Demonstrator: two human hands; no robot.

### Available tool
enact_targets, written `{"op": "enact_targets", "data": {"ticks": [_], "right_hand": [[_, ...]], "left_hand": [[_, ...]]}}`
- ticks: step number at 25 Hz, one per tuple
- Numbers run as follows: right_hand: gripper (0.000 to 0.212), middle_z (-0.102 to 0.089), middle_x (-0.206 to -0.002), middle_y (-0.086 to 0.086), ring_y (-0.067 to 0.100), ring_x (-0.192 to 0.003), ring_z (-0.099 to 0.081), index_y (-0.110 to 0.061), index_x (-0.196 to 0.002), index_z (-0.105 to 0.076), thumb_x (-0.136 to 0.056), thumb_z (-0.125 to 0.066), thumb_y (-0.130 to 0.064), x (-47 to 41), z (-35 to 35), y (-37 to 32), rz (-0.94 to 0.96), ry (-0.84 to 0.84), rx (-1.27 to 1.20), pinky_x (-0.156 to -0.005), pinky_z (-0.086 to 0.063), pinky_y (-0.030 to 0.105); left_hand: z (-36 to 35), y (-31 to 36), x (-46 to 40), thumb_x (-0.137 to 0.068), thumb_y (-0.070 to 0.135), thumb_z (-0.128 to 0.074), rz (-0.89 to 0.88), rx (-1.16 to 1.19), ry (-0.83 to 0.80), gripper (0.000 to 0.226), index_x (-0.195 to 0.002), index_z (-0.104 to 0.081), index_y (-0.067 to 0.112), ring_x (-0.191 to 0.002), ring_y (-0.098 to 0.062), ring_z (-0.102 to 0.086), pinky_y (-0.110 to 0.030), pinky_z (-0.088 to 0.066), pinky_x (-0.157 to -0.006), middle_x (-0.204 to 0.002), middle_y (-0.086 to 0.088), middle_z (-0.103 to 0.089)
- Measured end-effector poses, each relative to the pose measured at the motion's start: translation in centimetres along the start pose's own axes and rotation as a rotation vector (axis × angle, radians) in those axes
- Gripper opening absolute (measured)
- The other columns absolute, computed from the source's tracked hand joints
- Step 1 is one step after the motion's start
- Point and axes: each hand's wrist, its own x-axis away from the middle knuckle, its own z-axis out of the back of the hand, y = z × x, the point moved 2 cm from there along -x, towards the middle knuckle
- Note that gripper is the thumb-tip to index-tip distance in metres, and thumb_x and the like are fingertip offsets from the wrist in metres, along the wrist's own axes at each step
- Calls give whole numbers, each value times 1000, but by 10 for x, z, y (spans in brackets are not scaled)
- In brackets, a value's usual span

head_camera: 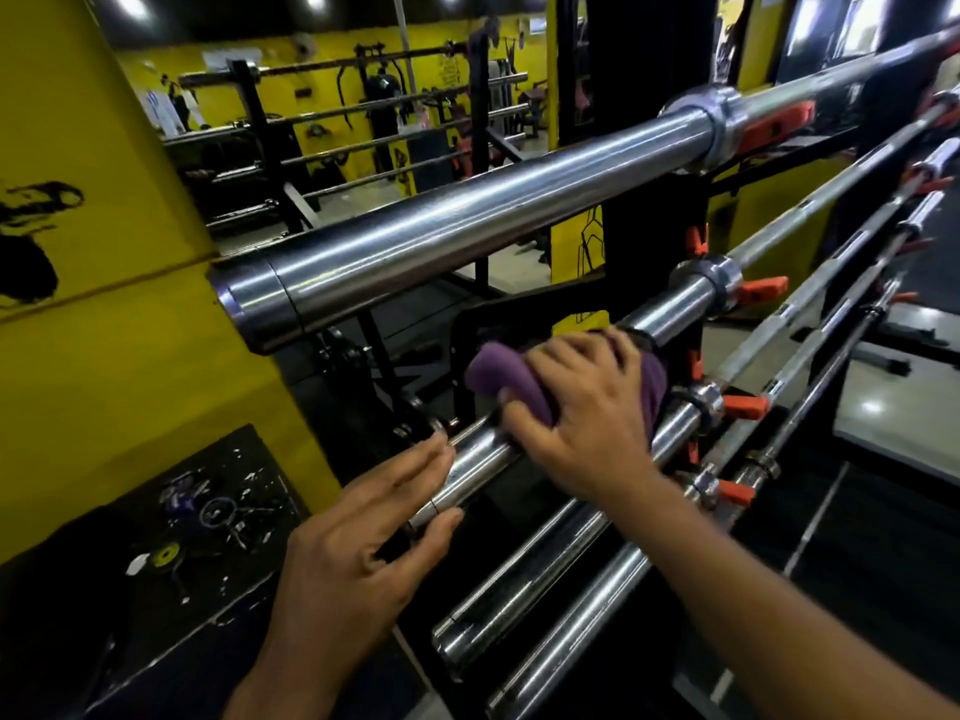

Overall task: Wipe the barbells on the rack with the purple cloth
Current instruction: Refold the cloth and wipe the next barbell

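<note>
Several chrome barbells lie on a black rack point(649, 236) that steps down toward me. The top barbell point(467, 226) crosses the view, thick and shiny. My right hand point(582, 402) grips the purple cloth point(506, 379), wrapped over the sleeve of the second barbell point(670, 311). My left hand point(363, 543) reaches for the end of the third barbell's sleeve point(472, 465), its fingers straight and its thumb and fingertips touching the sleeve on either side. Two more sleeves, one lower barbell point(519, 584) and another point(576, 641), lie below my forearms.
A yellow wall point(104, 324) with black paint stands close on the left. Orange rack hooks point(761, 291) stick out beside the collars. Thin bar shafts point(831, 298) run off to the right. A mirror point(363, 122) behind shows gym machines.
</note>
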Motion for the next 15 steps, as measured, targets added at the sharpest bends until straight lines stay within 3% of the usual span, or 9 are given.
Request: {"op": "enact_targets", "data": {"ticks": [3,5,7,8,10,12,14,15], "right_hand": [[51,-63,-126,-9,16,-136,-44,-23,-121,-67,-92,-43,-58,21,-1,-4,154,-7,-110,-119,-14,59],[51,-58,-138,-6,19,-145,-36,-23,-129,-63,-93,-44,-55,20,-2,18,83,58,-108,-119,-12,63],[47,-48,-147,-3,22,-147,-31,-35,-137,-54,-95,-44,-54,21,-9,36,-153,158,-263,-118,-17,66],[46,-47,-148,0,24,-144,-37,-41,-139,-49,-95,-45,-56,24,-14,41,-324,241,-476,-116,-28,64],[50,-57,-138,6,27,-129,-55,-35,-136,-50,-92,-48,-59,34,-15,50,-809,553,-984,-107,-46,54],[47,-71,-120,6,24,-112,-68,-20,-127,-61,-97,-50,-54,45,-12,62,-1134,843,-1357,-91,-58,39],[41,-75,-99,1,17,-89,-74,-15,-115,-65,-103,-43,-49,42,-12,67,-1323,940,-1412,-68,-58,23],[41,-73,-100,1,17,-92,-73,-15,-117,-62,-105,-40,-47,35,-14,67,-1344,914,-1383,-69,-57,22]], "left_hand": [[-1,-1,-1,-86,35,-68,-37,-21,-2,46,-129,-64,20,-124,-3,-58,-20,-45,-105,-137,10,-60],[0,0,-1,-86,32,-69,-65,-5,4,47,-130,-64,16,-124,-4,-59,-21,-46,-104,-137,8,-61],[0,1,-3,-87,34,-68,-96,-17,16,46,-129,-65,15,-123,-4,-60,-22,-49,-102,-136,6,-62],[0,1,-3,-87,34,-68,-104,-22,32,46,-128,-65,15,-121,-4,-61,-24,-50,-101,-135,6,-63],[0,-1,-3,-86,35,-69,-134,-10,60,43,-125,-68,16,-119,-5,-62,-26,-51,-99,-132,7,-65],[1,-4,-6,-86,36,-69,-171,-6,56,40,-123,-69,20,-119,-2,-61,-23,-52,-96,-131,10,-65],[3,-8,-8,-87,38,-68,-195,-14,47,38,-122,-70,22,-119,1,-60,-19,-51,-93,-130,12,-65],[2,-9,-8,-87,37,-69,-209,-14,59,37,-121,-71,22,-118,1,-60,-18,-50,-94,-129,12,-66]]}}
